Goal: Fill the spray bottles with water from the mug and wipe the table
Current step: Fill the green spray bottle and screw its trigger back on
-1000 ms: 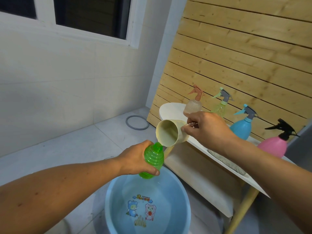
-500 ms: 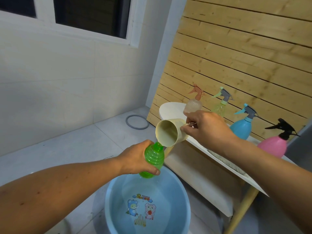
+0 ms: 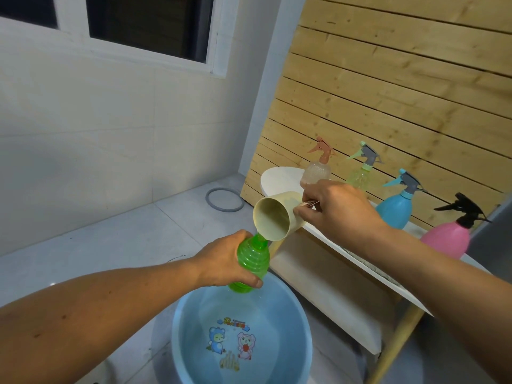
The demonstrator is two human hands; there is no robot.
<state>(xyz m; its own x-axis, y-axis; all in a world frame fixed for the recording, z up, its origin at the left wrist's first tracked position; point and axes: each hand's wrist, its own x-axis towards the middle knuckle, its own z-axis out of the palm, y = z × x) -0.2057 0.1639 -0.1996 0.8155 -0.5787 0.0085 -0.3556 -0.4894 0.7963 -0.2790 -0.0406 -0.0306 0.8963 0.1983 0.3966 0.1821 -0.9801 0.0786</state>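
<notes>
A wooden slat wall (image 3: 401, 87) fills the upper right of the frame, and below it a white table (image 3: 279, 177) runs from the centre toward the lower right. At the bottom centre a light blue basin (image 3: 293, 322) with cartoon animals printed inside sits on the tiled floor, holding water. Four spray bottles stand in a row on the table along the wall: a pink bottle (image 3: 446, 239) with a black trigger at far right, a blue bottle (image 3: 394, 210), a pale yellow-green bottle (image 3: 360, 177) and a clear bottle (image 3: 315, 173) with an orange-pink trigger. Right of centre, the right hand (image 3: 340, 209) grips the handle of a cream mug (image 3: 274, 216), tipped sideways with its rim touching the open neck of a green bottle (image 3: 253, 259). The left hand (image 3: 224, 263) is wrapped around that green bottle, holding it above the basin. A grey ring (image 3: 224, 199) lies on the floor beyond.
</notes>
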